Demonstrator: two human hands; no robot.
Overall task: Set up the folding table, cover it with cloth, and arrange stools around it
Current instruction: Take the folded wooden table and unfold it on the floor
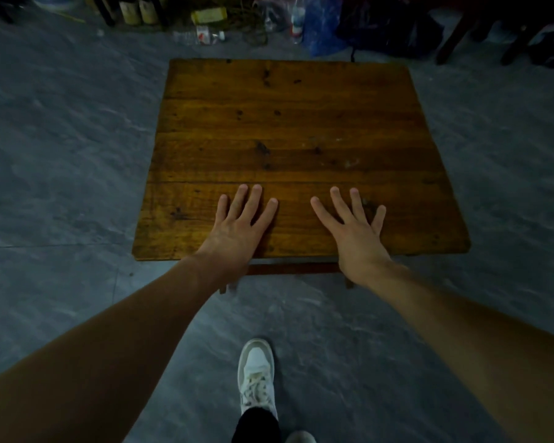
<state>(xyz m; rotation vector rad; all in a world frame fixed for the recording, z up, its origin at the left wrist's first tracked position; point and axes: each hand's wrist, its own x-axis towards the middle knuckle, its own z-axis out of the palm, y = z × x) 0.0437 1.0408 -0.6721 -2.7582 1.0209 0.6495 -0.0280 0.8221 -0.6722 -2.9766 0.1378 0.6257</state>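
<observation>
We pressed our flat, spread left hand (237, 228) and right hand (355, 231), gripping nothing, on the square brown plank folding table (288, 123), probably testing its steadiness.

Both bare forearms are stretched forward and slightly inward. The left hand (237, 228) is laid palm down with its fingers straight and close together, while the right hand (355, 231) is laid palm down with its fingers straight and fanned apart; nothing is gripped by either hand
</observation>
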